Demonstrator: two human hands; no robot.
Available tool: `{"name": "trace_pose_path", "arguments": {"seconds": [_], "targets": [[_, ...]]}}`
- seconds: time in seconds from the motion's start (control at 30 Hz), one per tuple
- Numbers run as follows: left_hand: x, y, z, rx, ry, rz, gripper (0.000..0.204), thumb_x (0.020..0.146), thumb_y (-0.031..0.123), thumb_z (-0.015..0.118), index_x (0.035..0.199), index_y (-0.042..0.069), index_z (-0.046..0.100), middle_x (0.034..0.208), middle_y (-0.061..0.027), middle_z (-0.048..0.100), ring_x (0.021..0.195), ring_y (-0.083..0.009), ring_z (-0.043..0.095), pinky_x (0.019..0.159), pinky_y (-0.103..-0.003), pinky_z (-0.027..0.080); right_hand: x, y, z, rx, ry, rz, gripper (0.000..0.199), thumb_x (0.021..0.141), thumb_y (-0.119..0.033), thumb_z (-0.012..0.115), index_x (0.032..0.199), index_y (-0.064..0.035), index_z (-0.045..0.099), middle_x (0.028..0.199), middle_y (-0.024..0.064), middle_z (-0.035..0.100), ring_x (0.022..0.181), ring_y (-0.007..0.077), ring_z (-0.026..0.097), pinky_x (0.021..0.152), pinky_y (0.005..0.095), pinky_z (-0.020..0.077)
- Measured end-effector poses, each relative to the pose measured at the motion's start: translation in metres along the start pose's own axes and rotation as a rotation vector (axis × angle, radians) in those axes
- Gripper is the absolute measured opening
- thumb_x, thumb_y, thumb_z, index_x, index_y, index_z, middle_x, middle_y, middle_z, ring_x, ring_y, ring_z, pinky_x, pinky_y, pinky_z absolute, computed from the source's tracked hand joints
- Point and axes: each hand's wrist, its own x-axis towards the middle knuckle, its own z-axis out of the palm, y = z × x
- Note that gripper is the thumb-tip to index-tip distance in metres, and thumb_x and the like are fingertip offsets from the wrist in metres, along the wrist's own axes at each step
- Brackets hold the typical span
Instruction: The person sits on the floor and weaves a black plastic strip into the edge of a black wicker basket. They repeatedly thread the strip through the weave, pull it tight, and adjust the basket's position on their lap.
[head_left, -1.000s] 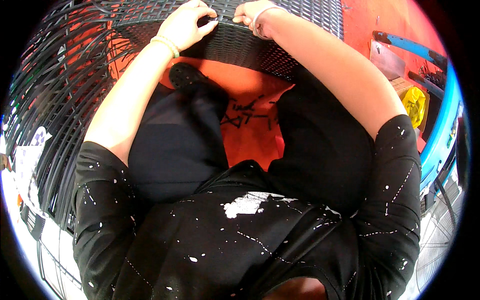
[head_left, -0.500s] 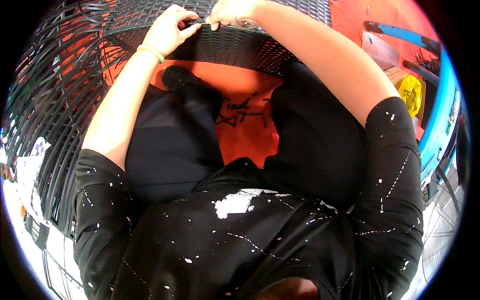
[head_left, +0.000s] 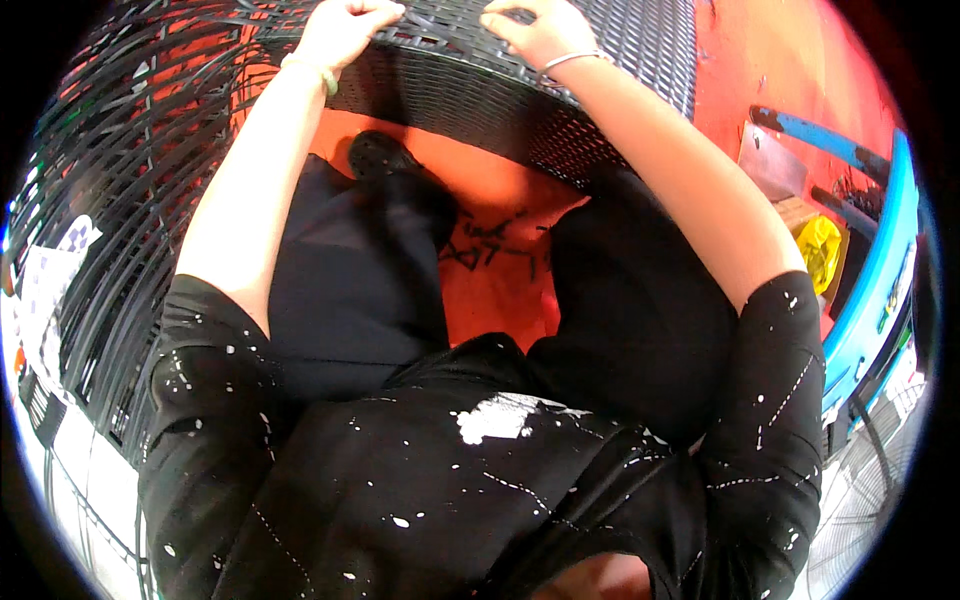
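Note:
A black woven wicker panel (head_left: pixel 590 85), made of flat plastic strips, stands in front of my knees and bends down along its near edge. At that edge my left hand (head_left: pixel 345 32) is closed in a pinch, with a dark weaving strip (head_left: pixel 420 20) running from its fingertips; the top of the picture cuts off part of the hand. To the right, apart from it, my right hand (head_left: pixel 545 35) hovers over the weave with thumb and forefinger curled together. Whatever lies between those fingertips is too small to make out.
Many long loose black strips (head_left: pixel 130 200) fan out on the left. Short black offcuts (head_left: pixel 490 240) lie on the red floor between my legs. At the right stand a blue curved frame (head_left: pixel 870 330) and a yellow bag (head_left: pixel 820 250) in a cardboard box.
My hands were close together at the panel's edge; now they are apart, the right one farther right. The whole view has shifted, so panel and hands sit differently in it.

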Motion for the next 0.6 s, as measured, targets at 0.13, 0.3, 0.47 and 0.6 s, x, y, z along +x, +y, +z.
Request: {"name": "trace_pose_path", "arguments": {"seconds": [0.13, 0.3, 0.47, 0.6], "targets": [[-0.003, 0.029, 0.005, 0.007, -0.054, 0.142, 0.007, 0.087, 0.007, 0.07, 0.085, 0.001, 0.072, 0.077, -0.0008, 0.069, 0.07, -0.008, 0.06, 0.069, -0.026, 0.05, 0.026, -0.007, -0.001, 0.52, -0.551, 0.413, 0.04, 0.096, -0.028, 0.06, 0.129, -0.0064, 0.058, 0.098, 0.0085, 0.067, 0.059, 0.0178, 0.065, 0.056, 0.0301, 0.0534], [0.01, 0.029, -0.014, 0.085, -0.027, 0.084, 0.008, 0.087, 0.009, 0.071, 0.085, 0.001, 0.072, 0.079, -0.0007, 0.07, 0.072, -0.0081, 0.061, 0.07, -0.026, 0.051, 0.042, -0.025, 0.031, 0.688, -0.653, 0.746, 0.037, 0.097, -0.03, 0.053, 0.124, -0.0041, 0.061, 0.099, 0.0074, 0.068, 0.08, 0.0215, 0.07, 0.067, 0.0334, 0.0558], [0.005, -0.02, -0.008, 0.367, -0.142, 0.132, 0.024, 0.089, 0.024, 0.071, 0.097, 0.002, 0.074, 0.09, -0.0014, 0.072, 0.084, -0.0083, 0.063, 0.082, -0.026, 0.051, 0.019, -0.002, 0.051, 0.449, -0.418, 0.697, 0.022, 0.083, -0.029, 0.074, 0.079, -0.0082, 0.076, 0.053, -0.0031, 0.049, 0.053, 0.0079, 0.044, 0.048, 0.0261, 0.0354], [-0.013, -0.011, 0.001, 0.704, -0.108, 0.225, 0.025, 0.091, 0.025, 0.07, 0.099, 0.001, 0.072, 0.101, -0.0018, 0.07, 0.09, -0.0088, 0.063, 0.084, -0.026, 0.05, 0.026, -0.014, 0.047, 0.239, -0.442, 0.863, 0.022, 0.082, -0.027, 0.072, 0.074, -0.0072, 0.076, 0.053, -0.0023, 0.054, 0.059, 0.0093, 0.05, 0.056, 0.0284, 0.0425]]}}
